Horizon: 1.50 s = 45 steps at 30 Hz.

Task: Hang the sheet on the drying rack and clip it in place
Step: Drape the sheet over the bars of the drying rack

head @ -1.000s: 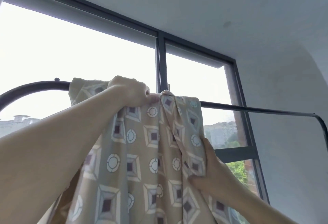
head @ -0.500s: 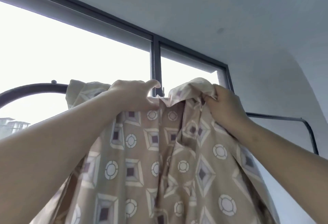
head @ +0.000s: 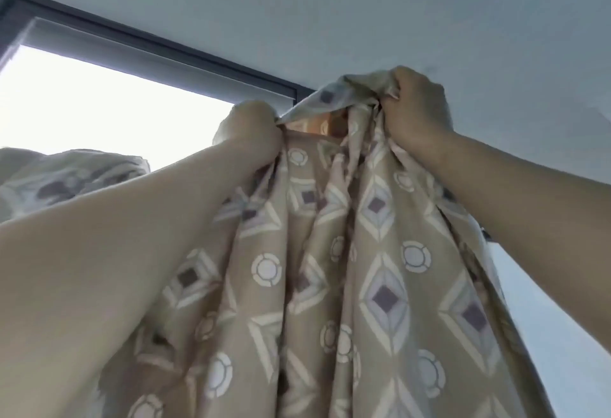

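A tan sheet (head: 347, 268) printed with white circles and purple-centred diamonds hangs in folds down the middle of the view. My left hand (head: 251, 129) is closed on its top edge at centre. To the right and slightly higher, my right hand (head: 413, 110) grips a bunched fold of the same edge, lifted up toward the ceiling. Another bunch of the sheet (head: 72, 176) lies at the far left behind my left forearm. The drying rack's bar is hidden by cloth and arms, apart from a small dark bit (head: 485, 232) under my right forearm. No clip is in sight.
A dark window frame (head: 158, 43) runs across the upper left with bright daylight below it. The pale ceiling (head: 363, 4) fills the top, and a pale wall (head: 562, 335) shows at the lower right.
The view has tilted sharply upward, so the rack bar is no longer seen. My right hand rose from low on the sheet to its top edge and lifted a fold. My left hand has closed into a fist.
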Available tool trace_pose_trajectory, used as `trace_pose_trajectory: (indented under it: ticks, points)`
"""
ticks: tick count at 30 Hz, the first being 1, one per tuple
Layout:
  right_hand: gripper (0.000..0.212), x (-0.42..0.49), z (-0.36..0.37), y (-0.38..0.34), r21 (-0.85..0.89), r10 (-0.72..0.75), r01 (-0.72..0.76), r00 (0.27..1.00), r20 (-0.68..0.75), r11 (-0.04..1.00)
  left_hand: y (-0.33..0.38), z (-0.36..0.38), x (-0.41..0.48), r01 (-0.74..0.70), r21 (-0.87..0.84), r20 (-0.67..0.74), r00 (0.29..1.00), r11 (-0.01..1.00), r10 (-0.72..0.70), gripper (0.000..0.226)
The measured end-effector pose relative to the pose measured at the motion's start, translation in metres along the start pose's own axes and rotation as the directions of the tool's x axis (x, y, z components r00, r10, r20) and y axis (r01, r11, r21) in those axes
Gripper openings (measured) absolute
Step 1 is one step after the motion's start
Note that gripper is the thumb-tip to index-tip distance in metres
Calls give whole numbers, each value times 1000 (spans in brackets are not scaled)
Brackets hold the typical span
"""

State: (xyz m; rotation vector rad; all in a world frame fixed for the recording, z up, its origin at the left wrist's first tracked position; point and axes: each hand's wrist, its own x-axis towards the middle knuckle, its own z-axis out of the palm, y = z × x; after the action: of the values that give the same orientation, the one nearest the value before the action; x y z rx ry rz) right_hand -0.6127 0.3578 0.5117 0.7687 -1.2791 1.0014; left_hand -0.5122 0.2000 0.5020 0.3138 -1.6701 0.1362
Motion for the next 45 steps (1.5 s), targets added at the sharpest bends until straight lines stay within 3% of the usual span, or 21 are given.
trace_pose_trajectory:
  ticks: [2,3,5,6,7,9,10,11,14,16,18,22,25,28,32,34,36,39,41,43,45]
  points:
    - [17,29,9,4,6,-7,7,997,-76,1000,14,9,13,52,34,-183,982,998,-45,25]
    - [20,36,20,8,4,6,-6,997,-81,1000,17,15,18,81,22,-146,986,996,-77,28]
    - [30,27,51,25,-17,52,-51,998,44,999,23,26,19,67,121,285,953,990,-99,35]
    - [35,16,69,37,-73,84,-70,973,217,995,21,34,16,62,228,534,827,972,-178,32]
    - [39,3,85,50,-191,129,-40,868,479,981,18,40,12,60,340,685,668,939,-291,25]
    - [32,-22,107,69,-350,273,128,407,872,928,8,44,5,108,434,800,411,894,-438,26]
    - [23,-25,111,76,-353,311,135,259,915,926,6,43,5,112,450,808,372,886,-457,25]
    - [14,-25,108,79,-323,297,113,200,934,940,3,42,4,110,445,815,360,889,-453,23]
    - [13,-19,92,78,-217,264,-174,320,910,961,7,42,1,105,227,775,583,968,-245,37]
    - [15,-23,78,71,-212,240,-118,336,911,970,32,34,-17,78,-68,670,743,995,-12,19]
    - [18,-27,63,65,-223,238,-84,402,884,971,57,25,-31,33,-217,669,733,976,124,32]
    - [23,-33,45,63,-148,189,-118,641,744,982,72,20,-42,-141,-111,786,593,984,174,30]
    - [20,-43,32,73,84,161,-241,831,533,967,72,20,-43,-130,-112,752,638,985,170,30]
    - [14,-69,11,78,192,63,-163,896,440,968,65,20,-45,-136,-125,736,652,983,184,32]
    - [38,-122,-25,89,176,58,-103,968,243,979,64,20,-43,-121,-140,733,655,983,185,34]
    - [55,-146,-36,100,168,196,-254,933,301,953,67,21,-41,-128,-138,735,651,982,188,39]
    - [67,-161,-40,109,158,315,-442,807,499,883,70,22,-42,-130,-138,742,643,982,189,38]
    - [55,-167,-48,123,12,362,-640,451,816,768,69,23,-43,-126,-126,743,645,984,178,37]
    - [32,-165,-58,133,-163,343,-595,204,917,787,67,24,-43,-109,-124,746,645,986,165,34]
    - [23,-162,-65,141,-175,321,-596,149,935,784,65,24,-42,-86,-138,751,640,987,161,30]
    - [15,-158,-70,139,-112,327,-645,224,918,756,66,25,-42,-58,-156,748,645,986,157,29]
